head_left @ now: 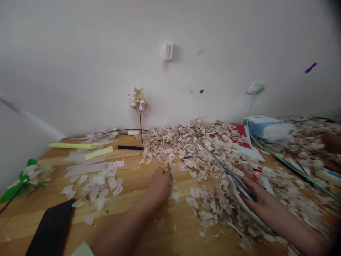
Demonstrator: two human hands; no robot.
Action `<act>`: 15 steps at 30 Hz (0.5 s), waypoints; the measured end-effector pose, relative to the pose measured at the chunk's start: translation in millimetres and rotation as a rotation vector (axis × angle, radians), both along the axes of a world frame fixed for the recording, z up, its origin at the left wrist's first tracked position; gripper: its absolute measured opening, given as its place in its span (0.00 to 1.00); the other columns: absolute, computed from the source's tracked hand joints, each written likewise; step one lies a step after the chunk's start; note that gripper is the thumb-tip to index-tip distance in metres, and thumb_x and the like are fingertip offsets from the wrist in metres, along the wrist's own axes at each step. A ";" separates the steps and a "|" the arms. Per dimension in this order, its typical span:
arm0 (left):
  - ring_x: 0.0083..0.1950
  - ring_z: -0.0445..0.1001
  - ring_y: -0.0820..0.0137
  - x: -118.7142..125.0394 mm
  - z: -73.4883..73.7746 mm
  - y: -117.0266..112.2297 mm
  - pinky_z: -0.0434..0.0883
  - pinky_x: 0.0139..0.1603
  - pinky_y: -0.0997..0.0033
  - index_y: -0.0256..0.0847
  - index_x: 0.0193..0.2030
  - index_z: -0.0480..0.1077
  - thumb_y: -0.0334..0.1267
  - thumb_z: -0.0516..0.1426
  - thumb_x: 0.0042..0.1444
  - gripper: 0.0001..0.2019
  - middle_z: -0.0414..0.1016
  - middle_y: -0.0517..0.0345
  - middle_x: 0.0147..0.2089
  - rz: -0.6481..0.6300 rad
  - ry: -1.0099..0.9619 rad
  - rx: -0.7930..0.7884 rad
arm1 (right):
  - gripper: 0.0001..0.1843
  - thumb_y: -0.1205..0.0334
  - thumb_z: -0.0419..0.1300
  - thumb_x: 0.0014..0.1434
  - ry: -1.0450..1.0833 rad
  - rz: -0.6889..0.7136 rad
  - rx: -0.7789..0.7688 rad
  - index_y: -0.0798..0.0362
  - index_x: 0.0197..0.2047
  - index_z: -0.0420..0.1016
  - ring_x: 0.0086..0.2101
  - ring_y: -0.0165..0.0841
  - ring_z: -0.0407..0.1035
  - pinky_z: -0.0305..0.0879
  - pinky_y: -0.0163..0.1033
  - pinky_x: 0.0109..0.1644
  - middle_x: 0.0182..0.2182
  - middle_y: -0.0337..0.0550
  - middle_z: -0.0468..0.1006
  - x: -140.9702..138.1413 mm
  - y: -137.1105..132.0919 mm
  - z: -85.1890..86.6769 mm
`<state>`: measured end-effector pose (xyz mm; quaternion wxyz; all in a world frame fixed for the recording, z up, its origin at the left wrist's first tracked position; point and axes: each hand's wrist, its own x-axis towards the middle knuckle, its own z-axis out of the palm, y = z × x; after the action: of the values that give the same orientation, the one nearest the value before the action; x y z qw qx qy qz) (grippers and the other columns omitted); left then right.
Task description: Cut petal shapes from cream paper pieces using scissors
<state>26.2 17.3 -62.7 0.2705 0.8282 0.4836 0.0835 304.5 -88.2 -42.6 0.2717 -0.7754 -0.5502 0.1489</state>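
Scissors [234, 177] lie aslant over a spread of pale petals [186, 138] on the right half of a wooden table [128, 199], their blades pointing away from the wearer and to the left, toward the wall. Their long axis runs diagonally, from the handles near the wearer's right forearm to the slim tip among the petals at the back. The blades are dull grey and narrow; the handles form long, pale grey loops with a darker inner edge (how far the blades are parted cannot be told). The petals are thin, curled and whitish, with brownish tints in the heap.

The right hand [262, 201] grips the scissors, fingers wrapped about the handles. The left hand [162, 184], blurred, is above the bare wood just left of the heap, its fingers curled in; whether it pinches a petal cannot be told. A smaller batch of petals lies to its left, near a black phone [52, 227]. Behind, a made-up flower [139, 101] stands upright before the wall.
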 end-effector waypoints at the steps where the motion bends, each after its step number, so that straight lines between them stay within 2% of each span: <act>1: 0.52 0.65 0.59 9.8 2.5 -6.9 0.62 0.51 0.61 0.38 0.46 0.69 0.30 0.51 0.49 0.17 0.68 0.44 0.49 -0.083 -0.016 -0.029 | 0.21 0.46 0.53 0.39 0.005 0.007 -0.030 0.50 0.35 0.67 0.37 0.48 0.72 0.67 0.47 0.41 0.35 0.50 0.78 0.4 0.9 1.2; 4: 0.41 0.72 0.67 32.8 11.7 -22.5 0.67 0.42 0.74 0.46 0.40 0.73 0.37 0.62 0.40 0.16 0.74 0.58 0.41 -0.434 -0.080 -0.164 | 0.20 0.47 0.52 0.41 0.012 0.023 -0.095 0.51 0.36 0.65 0.35 0.46 0.71 0.66 0.46 0.39 0.33 0.50 0.78 -3.0 10.0 8.0; 5: 0.38 0.73 0.70 36.5 14.3 -23.2 0.68 0.39 0.77 0.48 0.41 0.73 0.38 0.62 0.39 0.17 0.75 0.61 0.40 -0.551 -0.117 -0.215 | 0.19 0.48 0.51 0.42 0.009 0.031 -0.109 0.51 0.35 0.64 0.35 0.45 0.71 0.66 0.45 0.38 0.32 0.49 0.78 -5.4 15.7 10.4; 6: 0.38 0.73 0.71 37.6 16.3 -20.7 0.68 0.38 0.79 0.48 0.43 0.73 0.39 0.62 0.40 0.18 0.75 0.62 0.41 -0.607 -0.165 -0.234 | 0.17 0.49 0.51 0.44 0.004 0.035 -0.122 0.51 0.35 0.64 0.34 0.43 0.71 0.67 0.43 0.37 0.32 0.48 0.77 -8.2 22.9 12.5; 7: 0.39 0.73 0.71 36.1 17.4 -15.3 0.69 0.40 0.78 0.48 0.45 0.72 0.40 0.61 0.42 0.19 0.75 0.61 0.43 -0.594 -0.209 -0.218 | 0.15 0.51 0.51 0.46 -0.005 0.035 -0.135 0.51 0.35 0.64 0.34 0.42 0.71 0.66 0.41 0.37 0.32 0.46 0.77 -11.5 31.6 13.8; 8: 0.43 0.73 0.70 32.5 17.3 -7.3 0.68 0.44 0.76 0.47 0.47 0.71 0.39 0.60 0.45 0.19 0.74 0.60 0.46 -0.511 -0.246 -0.161 | 0.13 0.52 0.52 0.48 -0.016 0.030 -0.150 0.51 0.35 0.64 0.34 0.40 0.71 0.66 0.40 0.37 0.32 0.45 0.77 -15.0 41.6 14.4; 10: 0.55 0.65 0.64 21.2 13.8 12.4 0.60 0.56 0.65 0.41 0.52 0.67 0.34 0.53 0.51 0.19 0.69 0.52 0.54 -0.292 -0.260 -0.041 | 0.10 0.57 0.53 0.53 -0.046 0.012 -0.186 0.53 0.38 0.65 0.32 0.36 0.71 0.66 0.38 0.36 0.31 0.42 0.76 -23.2 65.0 12.7; 12: 0.61 0.57 0.60 9.3 7.4 29.1 0.50 0.62 0.57 0.34 0.55 0.63 0.28 0.48 0.52 0.22 0.62 0.43 0.59 -0.146 -0.243 0.025 | 0.10 0.60 0.56 0.56 -0.087 -0.013 -0.217 0.56 0.41 0.66 0.34 0.33 0.70 0.66 0.40 0.38 0.35 0.41 0.75 -32.3 90.1 7.6; 13: 0.63 0.53 0.58 4.9 3.9 33.6 0.48 0.62 0.55 0.32 0.55 0.62 0.27 0.48 0.51 0.23 0.59 0.40 0.60 -0.106 -0.233 0.042 | 0.11 0.59 0.56 0.58 -0.108 -0.029 -0.234 0.56 0.42 0.66 0.34 0.33 0.70 0.66 0.42 0.39 0.36 0.41 0.74 -37.0 102.2 4.2; 15: 0.63 0.52 0.58 1.5 -2.7 32.1 0.49 0.62 0.55 0.35 0.54 0.63 0.27 0.50 0.49 0.23 0.58 0.43 0.62 -0.101 -0.219 0.044 | 0.12 0.57 0.55 0.60 -0.139 -0.053 -0.266 0.55 0.44 0.68 0.35 0.33 0.70 0.67 0.44 0.40 0.38 0.41 0.73 -46.1 123.5 -3.9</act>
<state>27.6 49.5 -65.3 0.3075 0.8431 0.4069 0.1705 258.4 35.3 -46.5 0.1319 -0.8272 -0.5224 0.1593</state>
